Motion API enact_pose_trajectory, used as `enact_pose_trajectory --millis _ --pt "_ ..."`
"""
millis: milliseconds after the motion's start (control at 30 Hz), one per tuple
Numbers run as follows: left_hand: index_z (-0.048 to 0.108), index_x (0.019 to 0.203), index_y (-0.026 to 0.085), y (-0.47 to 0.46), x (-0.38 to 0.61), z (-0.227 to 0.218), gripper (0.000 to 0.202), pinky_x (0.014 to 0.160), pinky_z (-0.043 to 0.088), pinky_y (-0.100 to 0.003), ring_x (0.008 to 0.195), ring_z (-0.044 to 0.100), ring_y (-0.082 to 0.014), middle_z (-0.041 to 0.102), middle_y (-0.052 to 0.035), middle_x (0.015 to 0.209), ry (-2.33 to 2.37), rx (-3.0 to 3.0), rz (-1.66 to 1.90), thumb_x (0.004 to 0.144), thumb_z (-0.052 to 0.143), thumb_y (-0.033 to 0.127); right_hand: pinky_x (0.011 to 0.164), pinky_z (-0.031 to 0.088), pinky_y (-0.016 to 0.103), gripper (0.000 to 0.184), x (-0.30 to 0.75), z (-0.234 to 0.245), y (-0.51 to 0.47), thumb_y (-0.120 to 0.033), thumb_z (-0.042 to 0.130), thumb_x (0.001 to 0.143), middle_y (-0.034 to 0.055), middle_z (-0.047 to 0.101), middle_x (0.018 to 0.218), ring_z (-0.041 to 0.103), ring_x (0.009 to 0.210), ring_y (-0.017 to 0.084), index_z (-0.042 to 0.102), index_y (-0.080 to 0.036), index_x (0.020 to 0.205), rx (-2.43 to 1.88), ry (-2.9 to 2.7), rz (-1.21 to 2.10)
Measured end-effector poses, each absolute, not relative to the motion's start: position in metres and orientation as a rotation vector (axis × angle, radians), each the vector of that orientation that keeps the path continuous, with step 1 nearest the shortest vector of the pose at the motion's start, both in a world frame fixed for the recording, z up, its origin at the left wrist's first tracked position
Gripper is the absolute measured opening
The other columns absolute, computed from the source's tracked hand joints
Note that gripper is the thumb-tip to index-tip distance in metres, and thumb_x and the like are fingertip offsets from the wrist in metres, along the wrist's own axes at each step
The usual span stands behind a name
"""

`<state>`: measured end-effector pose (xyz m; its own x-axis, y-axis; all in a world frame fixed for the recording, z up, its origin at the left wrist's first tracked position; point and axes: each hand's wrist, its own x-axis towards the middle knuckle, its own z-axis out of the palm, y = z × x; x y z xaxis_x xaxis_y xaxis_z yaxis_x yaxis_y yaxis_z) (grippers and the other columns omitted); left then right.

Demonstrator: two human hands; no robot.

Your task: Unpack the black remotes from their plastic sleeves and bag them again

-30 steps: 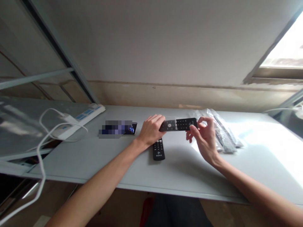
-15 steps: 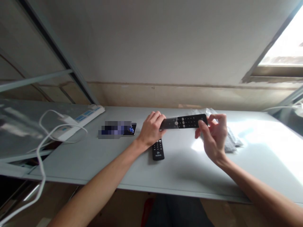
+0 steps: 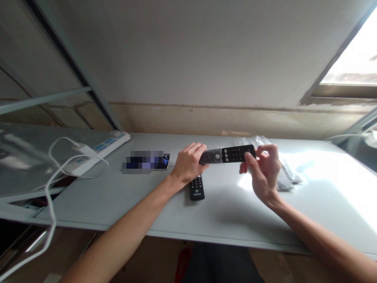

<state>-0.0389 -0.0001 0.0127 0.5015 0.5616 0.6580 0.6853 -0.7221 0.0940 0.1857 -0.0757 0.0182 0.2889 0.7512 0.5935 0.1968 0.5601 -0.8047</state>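
Note:
A black remote control (image 3: 228,154) is held level above the grey table (image 3: 147,204), buttons up. My left hand (image 3: 188,165) grips its left end with curled fingers. My right hand (image 3: 263,171) pinches its right end between thumb and fingers. A second black remote (image 3: 197,187) lies flat on the table just below my left hand, partly hidden by it.
Clear plastic bags with remotes (image 3: 284,173) lie behind my right hand. A phone (image 3: 147,162) rests left of my left hand. A white power strip (image 3: 101,149) and white cable (image 3: 53,184) sit at the far left. A metal shelf frame (image 3: 67,59) rises on the left.
The held remote slid right and rose half a second ago, then came back slightly left. My right hand shifted right along its end. The remote on the table stayed put.

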Motion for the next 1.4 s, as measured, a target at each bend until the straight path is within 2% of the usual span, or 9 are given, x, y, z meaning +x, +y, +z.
enact_pose_trajectory --millis 267,467,700,767,867,967,1133,1300,1400 --pt "0.062 0.09 0.02 -0.011 -0.031 0.012 0.012 0.072 0.049 -0.035 0.08 0.068 -0.0225 0.071 -0.0047 0.083 -0.938 -2.559 -0.982 0.094 0.068 0.031 0.057 0.054 0.029 0.015 0.172 0.005 -0.086 -0.041 0.061 0.107 -0.0025 0.065 0.075 0.066 0.062 0.016 0.057 -0.027 0.11 -0.982 -1.588 0.539" --pt "0.06 0.09 0.02 -0.016 -0.032 0.013 0.006 0.068 0.046 -0.034 0.073 0.067 -0.0217 0.07 -0.0043 0.079 -0.886 -2.49 -1.094 0.09 0.063 0.025 0.053 0.049 0.026 0.05 0.174 0.009 -0.088 -0.042 0.06 0.107 -0.0047 0.063 0.062 0.054 0.053 0.012 0.062 -0.021 0.152 -0.987 -1.913 0.637" --pt "0.059 0.095 0.021 -0.019 -0.035 0.011 0.01 0.067 0.043 -0.035 0.072 0.065 -0.0197 0.069 -0.0031 0.079 -0.708 -2.516 -0.998 0.101 0.052 0.024 0.054 0.047 0.027 0.035 0.173 0.003 -0.085 -0.041 0.057 0.108 -0.0002 0.066 0.062 0.051 0.051 0.012 0.085 -0.02 0.104 -0.943 -1.953 0.538" --pt "0.058 0.097 0.022 -0.02 -0.035 0.01 0.009 0.065 0.042 -0.035 0.07 0.064 -0.0194 0.068 -0.0025 0.078 -0.626 -2.497 -1.013 0.103 0.052 0.025 0.056 0.048 0.028 0.039 0.174 0.003 -0.086 -0.041 0.056 0.109 0.0014 0.069 0.063 0.053 0.051 0.013 0.083 -0.021 0.089 -0.922 -1.992 0.553" --pt "0.056 0.112 0.021 -0.02 -0.035 0.012 0.01 0.067 0.045 -0.035 0.074 0.066 -0.0206 0.069 -0.0031 0.085 -0.564 -2.47 -1.054 0.103 0.055 0.025 0.064 0.054 0.032 0.037 0.179 0.007 -0.087 -0.044 0.054 0.11 0.004 0.074 0.075 0.063 0.062 0.016 0.084 -0.023 0.106 -0.871 -1.982 0.563" --pt "0.049 0.135 0.021 -0.017 -0.036 0.014 0.037 0.075 0.051 -0.036 0.087 0.07 -0.0237 0.072 -0.0056 0.098 -0.648 -2.47 -1.045 0.101 0.062 0.024 0.068 0.057 0.036 0.036 0.184 0.016 -0.088 -0.043 0.055 0.11 0.004 0.076 0.08 0.068 0.068 0.019 0.08 -0.025 0.129 -0.847 -1.805 0.517" --pt "0.035 0.157 0.023 -0.006 -0.04 0.014 0.076 0.084 0.059 -0.036 0.106 0.074 -0.0266 0.073 -0.0093 0.122 -0.916 -2.572 -1.002 0.09 0.071 0.013 0.055 0.052 0.031 0.034 0.196 0.033 -0.078 -0.044 0.057 0.108 0.0048 0.076 0.084 0.071 0.065 0.018 0.081 -0.023 0.122 -0.913 -1.265 0.471" --pt "0.053 0.144 0.025 -0.003 -0.039 0.01 0.055 0.084 0.061 -0.034 0.109 0.076 -0.0247 0.075 -0.0062 0.13 -1.083 -2.673 -1.033 0.093 0.07 0.016 0.051 0.052 0.025 0.042 0.209 0.032 -0.057 -0.053 0.057 0.105 0.0061 0.073 0.099 0.075 0.076 0.018 0.074 -0.025 0.131 -0.935 -1.084 0.61" --pt "0.058 0.136 0.025 -0.008 -0.035 0.009 0.041 0.082 0.061 -0.033 0.101 0.078 -0.0242 0.078 -0.0044 0.124 -1.143 -2.72 -1.084 0.096 0.068 0.021 0.063 0.063 0.03 0.062 0.205 0.025 -0.053 -0.055 0.056 0.106 0.0081 0.067 0.133 0.08 0.093 0.022 0.039 -0.042 0.164 -0.867 -1.229 0.834"
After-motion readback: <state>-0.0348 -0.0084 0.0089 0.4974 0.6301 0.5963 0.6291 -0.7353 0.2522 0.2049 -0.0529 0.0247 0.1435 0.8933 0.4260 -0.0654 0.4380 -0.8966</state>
